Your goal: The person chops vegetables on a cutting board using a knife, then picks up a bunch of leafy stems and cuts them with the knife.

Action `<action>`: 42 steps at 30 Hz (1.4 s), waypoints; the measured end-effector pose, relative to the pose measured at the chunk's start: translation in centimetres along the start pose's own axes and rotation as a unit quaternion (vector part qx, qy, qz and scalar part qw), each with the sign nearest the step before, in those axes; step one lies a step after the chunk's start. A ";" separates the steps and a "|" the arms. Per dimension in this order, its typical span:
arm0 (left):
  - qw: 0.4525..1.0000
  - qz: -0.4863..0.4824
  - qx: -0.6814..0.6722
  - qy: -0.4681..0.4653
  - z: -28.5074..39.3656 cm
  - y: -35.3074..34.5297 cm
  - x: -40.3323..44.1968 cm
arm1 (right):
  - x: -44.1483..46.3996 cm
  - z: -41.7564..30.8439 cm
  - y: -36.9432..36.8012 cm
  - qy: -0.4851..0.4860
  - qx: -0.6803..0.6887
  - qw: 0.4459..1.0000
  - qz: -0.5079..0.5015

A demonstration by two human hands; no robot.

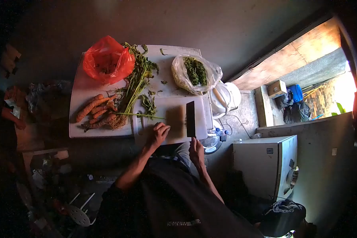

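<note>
One red translucent plastic bag (121,65) stands open at the far left of the white surface (78,123), its dark contents too dim to name; one clear plastic bag (177,81), at the far right, holds chopped dark-green leaves (195,71); a heap of long green leafy stalks (137,85) lies between the two bags and meets the far left corner of the white rectangular cutting board (174,106); one thin green stem (146,116) crosses the board's left half, its end just beyond the left hand (158,134); left of the board lie rough orange roots (92,108), overlapping, at least four showing.

The right hand (196,151) has its grip closed around the handle of one dark, broad-bladed cleaver (190,119), whose blade is over the board's right part; whether it touches the board I cannot tell; the left hand is at the board's near edge, fingers curled, and whether its grip pinches anything I cannot tell.

One white lidded appliance (220,99) stands beyond the surface's right edge; one white boxy appliance (256,152) stands farther right; one brown cardboard box (277,89) sits on the ledge near a blue container (296,93).
</note>
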State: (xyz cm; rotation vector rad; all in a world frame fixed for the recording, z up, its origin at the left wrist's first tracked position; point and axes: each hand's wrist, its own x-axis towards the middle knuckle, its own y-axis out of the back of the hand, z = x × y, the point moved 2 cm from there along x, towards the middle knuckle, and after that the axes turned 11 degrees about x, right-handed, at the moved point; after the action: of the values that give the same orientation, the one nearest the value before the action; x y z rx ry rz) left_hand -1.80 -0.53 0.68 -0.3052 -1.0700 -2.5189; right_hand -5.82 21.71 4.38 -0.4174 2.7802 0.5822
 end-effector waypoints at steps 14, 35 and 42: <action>0.973 0.219 -0.010 0.073 -1.9 1.3 0.4 | -3.4 -0.7 -2.7 -0.030 0.001 0.993 -0.117; 0.985 0.008 0.163 -0.052 -2.3 0.4 3.7 | -0.4 -0.3 0.4 -0.034 0.133 0.988 -0.077; 0.988 -0.006 0.150 -0.040 -2.3 3.1 1.7 | -0.2 1.2 0.2 -0.022 0.084 0.995 -0.052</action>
State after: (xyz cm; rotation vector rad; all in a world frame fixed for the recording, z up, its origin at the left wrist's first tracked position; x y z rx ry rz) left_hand -2.13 -4.63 1.64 -0.3160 -1.4643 -2.3270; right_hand -5.44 22.42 3.46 -0.5012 2.7199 0.3272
